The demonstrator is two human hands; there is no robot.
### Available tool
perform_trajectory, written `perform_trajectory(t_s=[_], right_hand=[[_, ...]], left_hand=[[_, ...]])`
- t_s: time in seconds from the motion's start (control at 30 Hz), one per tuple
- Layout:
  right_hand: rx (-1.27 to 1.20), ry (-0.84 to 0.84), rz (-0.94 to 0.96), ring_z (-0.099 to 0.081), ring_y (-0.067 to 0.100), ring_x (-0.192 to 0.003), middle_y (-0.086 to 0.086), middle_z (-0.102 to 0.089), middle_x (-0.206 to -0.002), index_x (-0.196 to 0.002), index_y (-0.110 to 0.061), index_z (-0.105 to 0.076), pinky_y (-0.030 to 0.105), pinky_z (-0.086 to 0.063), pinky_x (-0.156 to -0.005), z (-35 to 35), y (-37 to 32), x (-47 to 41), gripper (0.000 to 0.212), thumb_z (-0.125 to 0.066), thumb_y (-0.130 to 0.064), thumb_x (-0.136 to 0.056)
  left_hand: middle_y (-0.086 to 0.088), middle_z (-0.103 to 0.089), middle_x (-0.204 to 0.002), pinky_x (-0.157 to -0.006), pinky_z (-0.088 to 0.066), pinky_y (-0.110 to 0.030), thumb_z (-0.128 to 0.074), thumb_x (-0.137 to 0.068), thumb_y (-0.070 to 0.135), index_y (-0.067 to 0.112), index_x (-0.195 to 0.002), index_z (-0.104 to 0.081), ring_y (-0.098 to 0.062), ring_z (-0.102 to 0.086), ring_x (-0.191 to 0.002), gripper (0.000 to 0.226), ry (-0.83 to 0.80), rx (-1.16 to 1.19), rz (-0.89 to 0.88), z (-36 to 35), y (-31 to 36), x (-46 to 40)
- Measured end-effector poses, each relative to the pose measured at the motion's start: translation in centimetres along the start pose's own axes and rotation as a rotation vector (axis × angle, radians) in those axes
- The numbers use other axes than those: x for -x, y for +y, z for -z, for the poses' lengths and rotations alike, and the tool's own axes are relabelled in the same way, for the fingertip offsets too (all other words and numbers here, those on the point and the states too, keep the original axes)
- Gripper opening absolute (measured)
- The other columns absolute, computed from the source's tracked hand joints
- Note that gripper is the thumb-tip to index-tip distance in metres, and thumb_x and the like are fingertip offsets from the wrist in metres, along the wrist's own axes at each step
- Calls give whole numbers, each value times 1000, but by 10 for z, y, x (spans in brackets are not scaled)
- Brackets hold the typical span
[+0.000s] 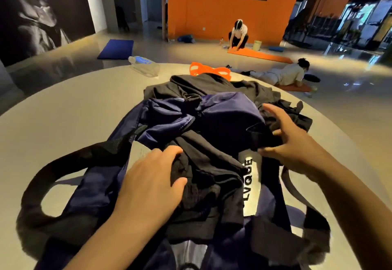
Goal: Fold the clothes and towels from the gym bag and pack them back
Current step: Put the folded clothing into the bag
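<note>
Gym bag (222,121), navy, lies open at table centre; left hand (152,180) grips black clothes (212,163), right hand (290,142) pinches the rim at 3 o'clock. Unpacking step, seemingly; next, lift the garment clear to fold.

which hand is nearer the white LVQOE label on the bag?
Right. The right hand sits just above the white label, thumb by its top edge; the left hand grips black clothing farther to its left.

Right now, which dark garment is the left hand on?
The crumpled black garment inside the navy gym bag, under the left hand; the other black garment lies behind the bag.
</note>
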State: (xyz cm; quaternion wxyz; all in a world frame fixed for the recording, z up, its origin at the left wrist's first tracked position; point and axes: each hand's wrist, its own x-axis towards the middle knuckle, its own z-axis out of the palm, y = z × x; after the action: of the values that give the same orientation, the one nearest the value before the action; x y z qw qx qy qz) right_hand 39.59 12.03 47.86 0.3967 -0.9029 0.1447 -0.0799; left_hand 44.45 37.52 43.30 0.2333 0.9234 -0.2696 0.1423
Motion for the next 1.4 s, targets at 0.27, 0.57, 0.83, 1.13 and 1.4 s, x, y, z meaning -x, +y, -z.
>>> perform_trajectory(t_s=[0.27, 0.57, 0.83, 1.13, 1.4], right_hand=[[-312, -31, -38, -51, 12, -104, -2, -39, -142, -140, -35, -36, 19, -51, -67, 7, 10, 0, 76, -66, 4, -83], [385, 331, 191, -49, 23, -114, 4, -45, -135, -148, -29, -25, 36, -47, -90, -25, 14, 36, 92, -80, -19, -75], [772, 200, 131, -48, 32, -115, 11, -42, -134, -143, -17, -30, 38, -47, -87, -64, 3, 70, 75, -65, -47, -83], [547, -54, -162, -50, 31, -115, 8, -39, -136, -139, -26, -23, 36, -44, -86, -81, 19, 42, 63, -53, -48, -88], [451, 21, -120, -55, 24, -97, 5, -58, -117, -137, -28, -32, 27, -37, -69, -78, 28, 50, 60, -59, -39, -85]], left_hand=[[2, -40, -121, -81, -40, -31, -43, -85, 70, 27, -124, -47, -26, -54, -106, 58, -203, 105, 16, -34, 56, -5], [-1, -58, -75, -42, -27, -26, -80, -60, 34, 23, -74, -66, -23, -56, -46, 23, -137, -201, -135, -49, 58, -3], [-3, -53, -61, -44, -22, -23, -68, -75, 14, 11, -76, -61, -25, -44, -54, 8, 108, -128, 43, -12, 6, 7], [-9, -61, -79, -42, -42, -34, -77, -63, 5, 10, -109, -62, -31, -56, -59, 48, 84, -103, -147, -18, 10, 5], [-6, -41, -123, -63, -32, -33, -47, -95, 24, 24, -141, -33, -28, -50, -101, 48, -220, -392, -334, -44, 77, -27]])
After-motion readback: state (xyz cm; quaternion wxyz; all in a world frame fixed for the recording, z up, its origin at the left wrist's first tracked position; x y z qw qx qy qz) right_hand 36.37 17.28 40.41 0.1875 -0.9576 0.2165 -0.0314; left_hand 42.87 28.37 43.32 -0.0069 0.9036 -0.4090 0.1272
